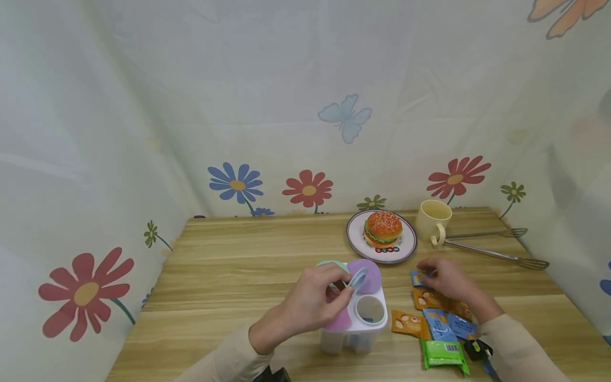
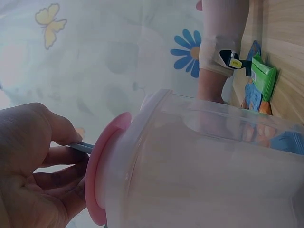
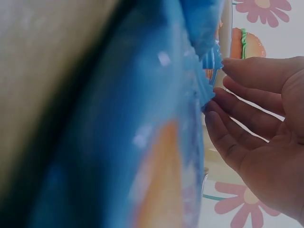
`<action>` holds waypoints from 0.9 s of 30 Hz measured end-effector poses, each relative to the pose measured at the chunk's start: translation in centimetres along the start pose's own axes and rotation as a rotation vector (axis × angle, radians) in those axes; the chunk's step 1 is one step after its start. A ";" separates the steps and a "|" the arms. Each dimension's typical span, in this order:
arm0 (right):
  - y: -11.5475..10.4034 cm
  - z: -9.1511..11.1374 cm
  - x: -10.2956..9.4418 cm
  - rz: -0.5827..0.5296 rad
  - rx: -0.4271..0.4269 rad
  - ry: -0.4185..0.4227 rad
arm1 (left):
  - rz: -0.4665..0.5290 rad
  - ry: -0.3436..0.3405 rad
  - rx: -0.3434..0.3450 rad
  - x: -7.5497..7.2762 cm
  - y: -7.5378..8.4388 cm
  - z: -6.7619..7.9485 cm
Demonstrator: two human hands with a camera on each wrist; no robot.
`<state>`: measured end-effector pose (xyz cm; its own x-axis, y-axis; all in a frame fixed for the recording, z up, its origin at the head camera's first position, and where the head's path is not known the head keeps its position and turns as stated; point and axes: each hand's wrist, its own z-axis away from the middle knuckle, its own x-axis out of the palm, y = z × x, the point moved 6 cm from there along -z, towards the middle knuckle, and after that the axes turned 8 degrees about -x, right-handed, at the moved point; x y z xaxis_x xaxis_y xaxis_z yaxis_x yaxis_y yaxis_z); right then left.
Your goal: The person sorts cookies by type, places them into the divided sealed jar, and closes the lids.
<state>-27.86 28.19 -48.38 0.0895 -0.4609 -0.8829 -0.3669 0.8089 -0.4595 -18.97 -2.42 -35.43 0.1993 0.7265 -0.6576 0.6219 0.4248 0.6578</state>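
Observation:
My left hand (image 1: 307,300) pinches a small light blue lid (image 1: 358,278) between thumb and fingers. It hangs over a white container (image 1: 331,339) with clear walls; purple (image 1: 369,270), green and pink lids (image 2: 109,164) cover the other compartments. The front right compartment's round mouth (image 1: 371,307) is uncovered, with something blue low inside. At the far end of a group of snack packets, my right hand (image 1: 451,278) is at a small blue packet (image 1: 416,278), fingertips close to it. Whether the fingers grip it is hidden by packets in the right wrist view.
Orange packets (image 1: 407,322), blue packets (image 1: 438,323) and a green packet (image 1: 444,354) lie right of the container. Behind them stand a plate (image 1: 355,233) with a toy hamburger (image 1: 383,228) and a yellow mug (image 1: 431,217). Two metal whisks (image 1: 496,252) lie at the right.

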 end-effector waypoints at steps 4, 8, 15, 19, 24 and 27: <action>0.0 0.0 0.1 0.007 -0.005 -0.026 | 0.003 0.002 0.003 0.0 0.0 0.1; -0.1 0.1 0.0 0.021 -0.002 -0.052 | 0.003 0.009 0.012 -0.1 0.0 0.1; -0.3 0.2 0.1 0.041 -0.008 -0.075 | 0.013 0.024 0.043 0.0 0.1 0.1; -0.4 0.2 0.2 0.040 -0.026 -0.067 | 0.009 0.038 0.068 0.0 0.1 0.1; -0.3 0.1 0.2 0.049 -0.009 -0.044 | 0.005 0.034 0.059 0.0 0.1 0.1; -0.3 0.2 0.1 0.050 -0.007 -0.025 | 0.006 0.031 0.055 0.0 0.1 0.2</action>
<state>-27.53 27.97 -48.33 0.0944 -0.4107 -0.9069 -0.3775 0.8282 -0.4143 -18.77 -2.43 -35.42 0.1798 0.7458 -0.6414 0.6617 0.3908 0.6399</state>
